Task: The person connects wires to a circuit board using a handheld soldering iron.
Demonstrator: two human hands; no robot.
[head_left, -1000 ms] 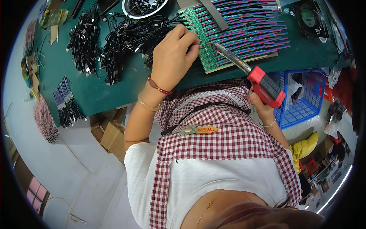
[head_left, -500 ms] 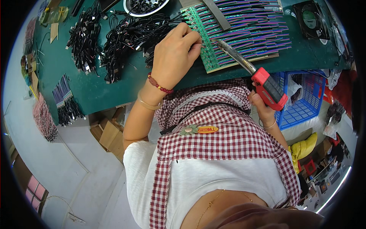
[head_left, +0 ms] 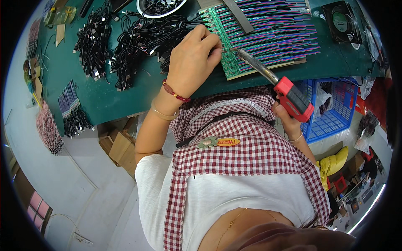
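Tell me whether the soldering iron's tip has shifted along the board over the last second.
Cannot tell: the soldering iron tip sits at the green board's near-left edge beside the left hand, much as before.

The red-handled soldering iron (head_left: 274, 81) in the right hand (head_left: 289, 119) has moved: its metal tip now sits closer to the left hand (head_left: 193, 58), almost at the fingers (head_left: 215, 46), at the near edge of the green strip board with purple wires (head_left: 268, 35).

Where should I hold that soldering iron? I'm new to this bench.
Hold the soldering iron by its red handle, from the near edge of the table, as the right hand does. The bare metal barrel points at the green board.
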